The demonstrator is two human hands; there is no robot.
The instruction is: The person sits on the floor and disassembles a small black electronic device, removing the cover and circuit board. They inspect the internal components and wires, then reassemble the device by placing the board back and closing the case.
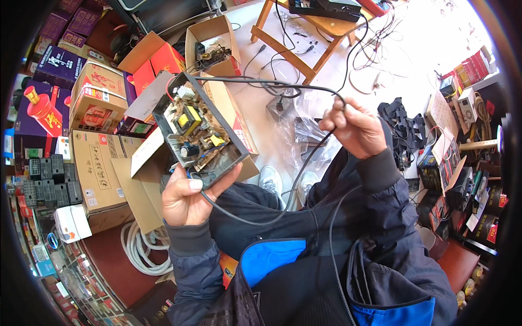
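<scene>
My left hand (187, 198) grips the near end of a black plastic power-supply case (231, 144), thumb and fingers around its edge. The case is tilted and uncovered, baring a brown circuit board with a yellow transformer (189, 120), capacitors and a few thin wires. Black cable (255, 223) runs from the case in a loop over my lap. Another stretch leaves its far end and passes to the right. My right hand (356, 127), raised at right, has its fingers closed around the black cable, pinching it between thumb and forefinger.
Cardboard boxes (98, 171) are stacked at left, with a coiled white hose (142, 250) below them. A box of cables (215, 49) stands ahead. Farther off is a wooden stool (304, 61), with loose cables around it. Clear plastic wrapping (304, 122) lies on the floor. Packed shelves (473, 201) line the right.
</scene>
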